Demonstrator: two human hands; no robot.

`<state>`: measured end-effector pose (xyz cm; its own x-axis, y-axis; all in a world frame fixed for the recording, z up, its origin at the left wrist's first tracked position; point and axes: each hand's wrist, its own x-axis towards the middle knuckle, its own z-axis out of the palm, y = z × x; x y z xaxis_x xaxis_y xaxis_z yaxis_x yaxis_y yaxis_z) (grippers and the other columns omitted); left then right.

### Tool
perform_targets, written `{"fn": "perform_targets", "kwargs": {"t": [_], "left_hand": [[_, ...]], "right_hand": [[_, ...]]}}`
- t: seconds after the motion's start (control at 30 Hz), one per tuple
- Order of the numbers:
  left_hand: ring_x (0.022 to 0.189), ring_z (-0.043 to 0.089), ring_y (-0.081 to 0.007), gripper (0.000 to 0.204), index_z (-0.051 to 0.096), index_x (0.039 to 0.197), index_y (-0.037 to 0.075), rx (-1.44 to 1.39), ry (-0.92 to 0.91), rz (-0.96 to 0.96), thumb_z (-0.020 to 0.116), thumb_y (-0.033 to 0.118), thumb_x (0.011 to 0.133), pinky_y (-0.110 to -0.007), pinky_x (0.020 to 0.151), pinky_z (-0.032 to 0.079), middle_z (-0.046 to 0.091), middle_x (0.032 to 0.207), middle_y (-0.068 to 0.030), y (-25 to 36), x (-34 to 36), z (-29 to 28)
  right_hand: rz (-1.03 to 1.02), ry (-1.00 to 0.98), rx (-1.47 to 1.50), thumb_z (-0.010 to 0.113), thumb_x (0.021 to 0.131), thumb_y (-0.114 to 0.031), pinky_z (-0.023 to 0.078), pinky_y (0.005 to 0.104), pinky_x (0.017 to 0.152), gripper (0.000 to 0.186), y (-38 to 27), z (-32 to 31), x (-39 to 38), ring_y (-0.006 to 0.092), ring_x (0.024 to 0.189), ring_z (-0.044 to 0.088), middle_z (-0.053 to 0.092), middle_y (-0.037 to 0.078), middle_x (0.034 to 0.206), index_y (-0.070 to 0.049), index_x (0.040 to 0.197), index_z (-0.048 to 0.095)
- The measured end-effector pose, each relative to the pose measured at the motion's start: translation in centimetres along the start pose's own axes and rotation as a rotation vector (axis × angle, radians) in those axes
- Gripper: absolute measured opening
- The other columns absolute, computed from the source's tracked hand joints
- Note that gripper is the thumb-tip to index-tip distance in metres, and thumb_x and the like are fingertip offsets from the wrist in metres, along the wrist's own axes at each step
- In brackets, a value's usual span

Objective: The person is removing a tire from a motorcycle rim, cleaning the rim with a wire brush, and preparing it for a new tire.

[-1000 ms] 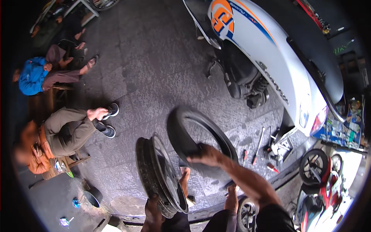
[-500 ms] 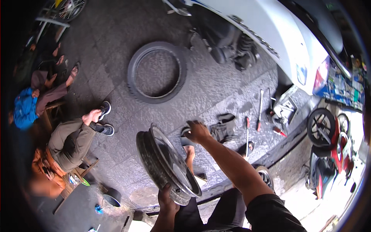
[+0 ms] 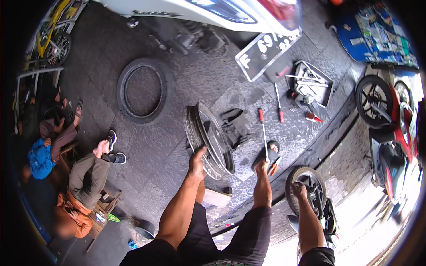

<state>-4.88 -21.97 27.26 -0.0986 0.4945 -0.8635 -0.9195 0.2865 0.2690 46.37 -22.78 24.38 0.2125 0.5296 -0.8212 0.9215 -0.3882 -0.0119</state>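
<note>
My left hand (image 3: 198, 160) is closed on a bare wheel rim (image 3: 191, 128), held upright and slightly tilted at the middle of the view. My right hand (image 3: 299, 189) is low at the right, fingers curled, in front of a motorbike wheel (image 3: 293, 197) in the view; whether it touches or holds anything is unclear. A black tyre (image 3: 163, 93) lies flat on the floor (image 3: 100, 88), left of the rim. A dark crumpled piece (image 3: 239, 126) lies behind the rim. Red-handled screwdrivers (image 3: 262, 116) lie by my foot (image 3: 267, 157), near a metal tray of tools (image 3: 329, 91).
A white scooter (image 3: 230, 15) with a number plate (image 3: 253, 62) stands at the top. Seated people (image 3: 84, 177) line the left side. A red motorbike (image 3: 401, 133) and blue display board (image 3: 355, 40) are at right. A small wooden piece (image 3: 215, 198) is below the rim.
The tyre went from my right hand to the floor. My right hand has moved lower and rightward. The rim has risen in the view, which has also turned.
</note>
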Motion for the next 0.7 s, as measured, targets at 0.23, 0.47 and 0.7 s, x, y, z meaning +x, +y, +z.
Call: {"fn": "perform_targets", "kwargs": {"t": [0.23, 0.47, 0.7], "left_hand": [[0.084, 0.065, -0.0277, 0.034, 0.063, 0.107, 0.006, 0.025, 0.031, -0.037, 0.06, 0.035, 0.089, -0.043, 0.082, 0.053, 0.068, 0.093, -0.0095, -6.9, 5.2, 0.8], [0.088, 0.066, -0.03, 0.039, 0.063, 0.107, -0.001, 0.294, 0.056, -0.129, 0.054, 0.034, 0.093, -0.044, 0.083, 0.054, 0.068, 0.097, -0.0145, -10.7, 5.7, -2.6], [0.094, 0.067, -0.0263, 0.034, 0.06, 0.113, -0.006, 0.532, 0.026, -0.018, 0.061, 0.021, 0.092, -0.04, 0.084, 0.055, 0.067, 0.101, -0.0144, -11.7, 4.1, -1.6]], "right_hand": [[0.092, -0.087, 0.524, 0.068, 0.089, -0.023, 0.055, 0.0312, 0.06, 0.033, 4.9, 7.2, 1.3, 0.02, 0.073, 0.067, 0.07, 0.013, 0.09, 0.002, 0.111, 0.066], [-0.164, 0.14, 0.172, 0.058, 0.083, -0.032, 0.047, 0.0458, 0.096, 0.057, -7.8, 14.5, 14.5, 0.0422, 0.114, 0.057, 0.061, 0.025, 0.12, -0.001, 0.13, 0.049], [-0.112, 0.195, -0.097, 0.058, 0.091, -0.035, 0.042, 0.0489, 0.1, 0.033, -12.2, 17.7, 26.4, 0.0345, 0.105, 0.061, 0.069, 0.017, 0.103, -0.009, 0.11, 0.059]]}}
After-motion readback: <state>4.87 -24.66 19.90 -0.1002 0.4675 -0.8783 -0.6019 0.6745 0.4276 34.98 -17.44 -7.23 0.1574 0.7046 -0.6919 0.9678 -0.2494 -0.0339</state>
